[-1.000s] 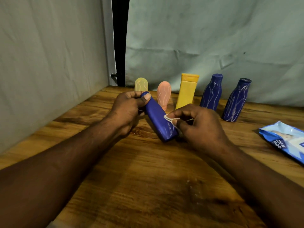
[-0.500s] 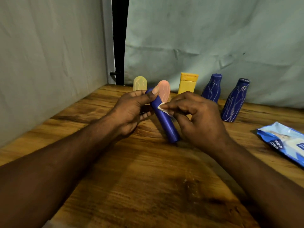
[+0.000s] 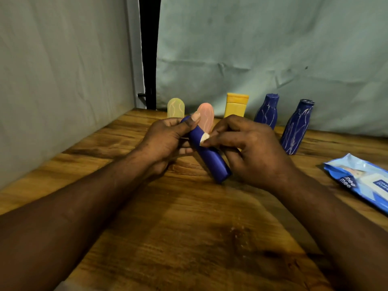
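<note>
Six bottles show in all: three dark blue, one yellow, one pink, one pale yellow. Five stand in a row at the back of the wooden bench (image 3: 189,227). From left to right these are the pale yellow bottle (image 3: 176,108), the pink bottle (image 3: 206,116), the yellow square-capped bottle (image 3: 236,105), the first streaked blue bottle (image 3: 267,114) and the second streaked blue bottle (image 3: 297,129).

The sixth, a plain blue bottle (image 3: 212,162), leans in front of the row with its lower end on the bench. The left hand (image 3: 165,139) curls round its upper part, thumb over the top. The right hand (image 3: 252,148) pinches one small white wipe (image 3: 204,139) against the bottle's side.

Both hands stand in front of the row. They cover the foot of the pink bottle and the lower half of the yellow one.

One blue wet-wipe pack (image 3: 361,181) lies flat at the right, well apart from the hands.

Creased grey-green cloth (image 3: 252,49) hangs behind the bench and along its left side. A dark gap (image 3: 149,49) splits it.
</note>
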